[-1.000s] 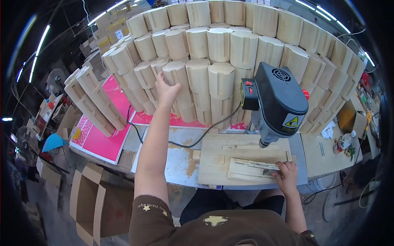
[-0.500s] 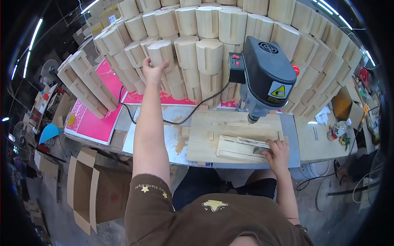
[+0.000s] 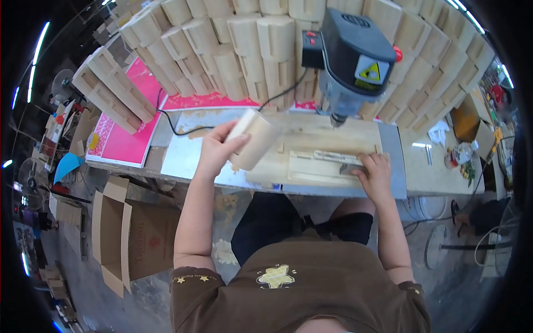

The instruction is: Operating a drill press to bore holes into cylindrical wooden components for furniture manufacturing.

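My left hand (image 3: 215, 151) grips a pale wooden block (image 3: 254, 139), held tilted just above the bench in front of the wooden jig board (image 3: 311, 145). My right hand (image 3: 373, 173) rests on a metal piece at the right end of the slotted wooden fixture (image 3: 322, 164) on that board. A grey drill press (image 3: 355, 58) stands over the board, its chuck (image 3: 336, 118) hanging above the fixture. Behind it rises a wall of stacked wooden blocks (image 3: 250, 50) of the same kind.
A black cable (image 3: 183, 129) runs across the metal bench top (image 3: 180, 158). Pink sheets (image 3: 125, 130) lie at left under more blocks. An open cardboard box (image 3: 130, 233) stands on the floor at left. Bottles and small clutter (image 3: 461, 158) sit at far right.
My left hand reached up to the block stack, took one wooden block and brought it down to the bench. My right hand stayed on the fixture.
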### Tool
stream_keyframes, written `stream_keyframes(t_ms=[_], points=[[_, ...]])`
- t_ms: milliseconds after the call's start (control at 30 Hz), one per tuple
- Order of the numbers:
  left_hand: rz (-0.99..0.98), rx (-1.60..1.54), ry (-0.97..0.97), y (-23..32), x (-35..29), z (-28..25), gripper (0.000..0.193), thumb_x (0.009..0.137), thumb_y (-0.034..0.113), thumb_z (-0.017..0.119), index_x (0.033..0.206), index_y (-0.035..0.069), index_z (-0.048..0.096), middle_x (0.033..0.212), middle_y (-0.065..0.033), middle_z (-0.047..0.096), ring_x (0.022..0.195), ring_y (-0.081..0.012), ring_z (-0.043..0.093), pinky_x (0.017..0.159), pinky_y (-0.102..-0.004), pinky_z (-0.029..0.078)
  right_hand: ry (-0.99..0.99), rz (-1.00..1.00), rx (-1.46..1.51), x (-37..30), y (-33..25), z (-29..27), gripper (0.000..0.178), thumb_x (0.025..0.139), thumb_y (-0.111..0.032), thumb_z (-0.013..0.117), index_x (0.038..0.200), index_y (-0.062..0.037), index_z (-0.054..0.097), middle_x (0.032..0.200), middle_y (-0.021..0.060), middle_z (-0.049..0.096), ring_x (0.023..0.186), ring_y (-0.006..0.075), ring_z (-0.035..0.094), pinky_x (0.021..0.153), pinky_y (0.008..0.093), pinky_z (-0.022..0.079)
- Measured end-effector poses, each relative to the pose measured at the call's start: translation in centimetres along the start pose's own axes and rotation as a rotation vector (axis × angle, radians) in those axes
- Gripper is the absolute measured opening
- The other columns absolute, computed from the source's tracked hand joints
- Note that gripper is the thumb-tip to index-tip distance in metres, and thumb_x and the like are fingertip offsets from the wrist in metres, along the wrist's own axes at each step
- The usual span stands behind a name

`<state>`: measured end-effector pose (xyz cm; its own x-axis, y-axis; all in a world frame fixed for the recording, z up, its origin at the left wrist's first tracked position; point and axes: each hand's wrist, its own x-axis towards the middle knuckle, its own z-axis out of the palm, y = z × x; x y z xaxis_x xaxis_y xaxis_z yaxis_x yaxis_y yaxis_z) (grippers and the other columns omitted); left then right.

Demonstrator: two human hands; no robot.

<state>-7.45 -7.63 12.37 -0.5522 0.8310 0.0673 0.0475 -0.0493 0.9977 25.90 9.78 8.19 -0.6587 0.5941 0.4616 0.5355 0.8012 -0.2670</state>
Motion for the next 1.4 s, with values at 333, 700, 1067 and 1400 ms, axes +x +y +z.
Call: stream_keyframes(t_ms=[333, 700, 1067, 1400], points=[[-0.182, 0.450, -0.513, -2.0, 1.7, 5.5, 0.058, 0.064, 0.029, 0.082, 0.108, -0.003, 0.064, 0.092, -0.0110, 0.067, 0.075, -0.0143, 0.062, 0.057, -0.0260, 0.048, -0.064, -0.097, 0.099, 0.9, 0.9, -0.4, 0.031, 0.070, -0.019, 0.071, 0.098, -0.0106, 0.061, 0.089, 0.0062, 0.059, 0.088, 0.0281, 0.054, 0.079, 0.0409, 0.040], [-0.310, 0.465, -0.603, -3.4, 4.4, 7.3, 0.043, 0.077, 0.028, 0.075, 0.105, -0.002, 0.064, 0.087, -0.0071, 0.067, 0.082, -0.0126, 0.063, 0.073, -0.0257, 0.048, -0.070, -0.097, 0.084, 0.3, 1.2, -0.5, 0.032, 0.070, -0.018, 0.071, 0.099, -0.0106, 0.062, 0.089, 0.0057, 0.059, 0.089, 0.0275, 0.054, 0.081, 0.0404, 0.040], [0.476, 0.085, 0.260, -9.3, -2.3, 16.2, 0.039, 0.096, 0.023, 0.041, 0.125, -0.003, 0.038, 0.119, -0.0157, 0.041, 0.102, -0.0246, 0.048, 0.092, -0.0350, 0.038, -0.047, -0.100, 0.074, 0.7, 1.0, -0.5, 0.031, 0.070, -0.019, 0.071, 0.099, -0.0114, 0.062, 0.089, 0.0048, 0.059, 0.089, 0.0270, 0.053, 0.082, 0.0409, 0.039], [0.499, 0.564, 0.094, -10.2, -4.9, 14.6, 0.070, 0.067, 0.028, 0.077, 0.124, 0.001, 0.046, 0.116, -0.0169, 0.051, 0.108, -0.0314, 0.047, 0.090, -0.0457, 0.035, 0.035, 0.008, 0.061, 1.5, 1.7, 0.9, 0.034, 0.068, -0.017, 0.072, 0.101, -0.0116, 0.064, 0.087, 0.0070, 0.058, 0.086, 0.0286, 0.052, 0.077, 0.0393, 0.043]])
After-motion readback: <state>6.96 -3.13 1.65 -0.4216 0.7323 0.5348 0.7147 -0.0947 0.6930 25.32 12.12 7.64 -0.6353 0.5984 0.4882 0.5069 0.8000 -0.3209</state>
